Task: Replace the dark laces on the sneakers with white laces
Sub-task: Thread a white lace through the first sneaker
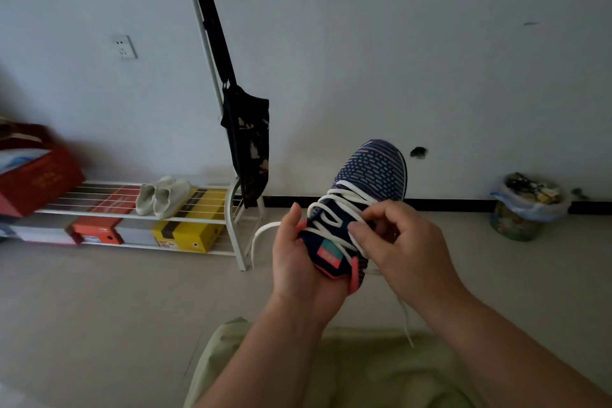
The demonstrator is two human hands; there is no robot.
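Sneaker (371, 175), one navy knit shoe, sits toe-up in my left hand (298, 262), which cups its heel; my right hand (404, 242) pinches its one white lace (334, 205). Two pale shoes (162, 197) rest on the rack (231, 209).

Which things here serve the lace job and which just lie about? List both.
In use: sneaker, white lace, left hand, right hand.

Lying about: shoe rack, pale shoes, yellow box, red box, hanging bag, bin.
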